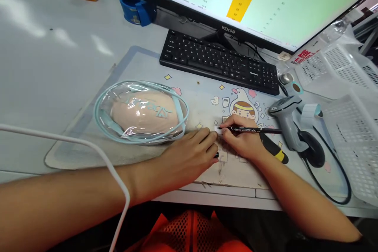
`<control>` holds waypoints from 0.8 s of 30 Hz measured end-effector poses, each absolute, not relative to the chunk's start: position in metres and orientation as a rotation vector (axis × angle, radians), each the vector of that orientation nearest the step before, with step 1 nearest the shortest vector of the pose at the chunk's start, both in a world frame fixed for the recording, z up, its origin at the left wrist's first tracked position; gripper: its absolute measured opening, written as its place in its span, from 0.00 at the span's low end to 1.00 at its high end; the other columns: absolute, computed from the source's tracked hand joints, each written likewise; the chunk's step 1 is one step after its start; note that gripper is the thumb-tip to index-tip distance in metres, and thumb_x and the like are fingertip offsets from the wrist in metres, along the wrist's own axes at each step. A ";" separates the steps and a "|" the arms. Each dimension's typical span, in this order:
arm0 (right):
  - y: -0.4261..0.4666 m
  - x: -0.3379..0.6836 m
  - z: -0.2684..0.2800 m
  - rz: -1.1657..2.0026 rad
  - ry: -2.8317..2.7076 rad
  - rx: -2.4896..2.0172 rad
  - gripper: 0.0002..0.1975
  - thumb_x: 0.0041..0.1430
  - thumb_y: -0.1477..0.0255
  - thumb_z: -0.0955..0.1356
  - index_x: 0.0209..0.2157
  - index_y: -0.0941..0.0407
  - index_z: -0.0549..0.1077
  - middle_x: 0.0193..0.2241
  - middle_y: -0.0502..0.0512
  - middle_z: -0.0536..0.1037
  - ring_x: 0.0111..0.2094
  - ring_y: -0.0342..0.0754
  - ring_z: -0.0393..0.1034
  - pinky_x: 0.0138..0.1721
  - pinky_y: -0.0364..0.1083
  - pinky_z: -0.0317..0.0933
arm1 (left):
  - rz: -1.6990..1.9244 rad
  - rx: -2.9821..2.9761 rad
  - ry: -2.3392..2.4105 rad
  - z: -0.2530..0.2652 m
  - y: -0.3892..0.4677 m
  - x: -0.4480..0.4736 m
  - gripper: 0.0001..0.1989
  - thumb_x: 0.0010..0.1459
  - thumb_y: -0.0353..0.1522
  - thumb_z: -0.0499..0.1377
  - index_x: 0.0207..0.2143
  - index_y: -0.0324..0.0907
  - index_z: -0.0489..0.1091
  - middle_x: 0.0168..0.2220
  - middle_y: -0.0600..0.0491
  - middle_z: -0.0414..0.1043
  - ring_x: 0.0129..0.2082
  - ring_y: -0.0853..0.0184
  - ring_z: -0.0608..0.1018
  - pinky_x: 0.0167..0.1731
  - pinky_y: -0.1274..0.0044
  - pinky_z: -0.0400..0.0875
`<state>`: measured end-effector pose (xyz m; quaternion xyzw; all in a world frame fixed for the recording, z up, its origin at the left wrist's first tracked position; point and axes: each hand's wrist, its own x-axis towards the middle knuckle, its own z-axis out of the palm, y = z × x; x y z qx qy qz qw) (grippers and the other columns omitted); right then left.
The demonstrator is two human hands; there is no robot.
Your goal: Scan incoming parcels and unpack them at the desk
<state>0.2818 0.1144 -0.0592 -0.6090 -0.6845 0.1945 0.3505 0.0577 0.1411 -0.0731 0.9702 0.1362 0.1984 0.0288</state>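
Note:
My right hand (243, 139) is closed around a black marker (251, 129), its tip pointing left onto a small white slip (217, 130) on the desk mat (147, 154). My left hand (193, 153) lies beside it, fingers curled, with fingertips at the slip's left edge. From under those fingers pokes the end of a black marker cap (216, 155); the rest of it is hidden. Left of the hands sits a clear plastic pouch (141, 112) with pale blue edging and a beige rounded thing inside. Partly behind my right wrist is a black and yellow tool handle (274, 149).
A black keyboard (218, 61) lies below the monitor (228, 29). On the right stand a grey barcode scanner (288, 120) with its cable, a label roll (310, 114) and white baskets (351, 138). A blue tape-like roll (137, 10) sits behind; a white cable (100, 151) crosses my left forearm.

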 end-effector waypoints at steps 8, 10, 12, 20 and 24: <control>0.114 0.280 -0.061 0.451 -1.853 -1.570 0.03 0.56 0.73 0.69 0.29 0.50 0.75 0.23 0.47 0.78 0.23 0.44 0.69 0.29 0.44 0.62 | 0.623 3.019 0.422 -0.076 0.140 0.060 0.13 0.73 0.39 0.58 0.43 0.37 0.75 0.55 0.39 0.76 0.53 0.52 0.76 0.51 0.65 0.74; 0.113 0.281 -0.061 0.447 -1.858 -1.559 0.03 0.56 0.73 0.69 0.29 0.51 0.75 0.24 0.47 0.78 0.23 0.44 0.69 0.29 0.44 0.63 | 0.619 3.020 0.416 -0.075 0.140 0.059 0.13 0.73 0.39 0.58 0.43 0.37 0.75 0.55 0.39 0.76 0.53 0.52 0.76 0.51 0.65 0.73; 0.112 0.281 -0.061 0.459 -1.878 -1.537 0.04 0.57 0.74 0.69 0.30 0.51 0.75 0.24 0.47 0.79 0.24 0.43 0.70 0.29 0.43 0.63 | 0.628 3.017 0.413 -0.076 0.140 0.059 0.14 0.73 0.39 0.59 0.43 0.37 0.75 0.55 0.39 0.76 0.54 0.52 0.76 0.51 0.65 0.73; 0.111 0.281 -0.058 0.490 -1.909 -1.480 0.04 0.57 0.76 0.69 0.29 0.54 0.76 0.22 0.45 0.77 0.22 0.40 0.66 0.27 0.40 0.60 | 0.633 3.016 0.415 -0.073 0.140 0.059 0.13 0.72 0.38 0.59 0.43 0.35 0.74 0.56 0.39 0.76 0.54 0.52 0.76 0.52 0.65 0.73; 0.111 0.281 -0.059 0.459 -1.916 -1.481 0.04 0.56 0.76 0.69 0.29 0.54 0.75 0.22 0.45 0.76 0.21 0.39 0.65 0.26 0.39 0.60 | 0.618 3.017 0.420 -0.073 0.140 0.058 0.13 0.72 0.38 0.59 0.43 0.35 0.75 0.55 0.39 0.76 0.53 0.52 0.76 0.51 0.65 0.73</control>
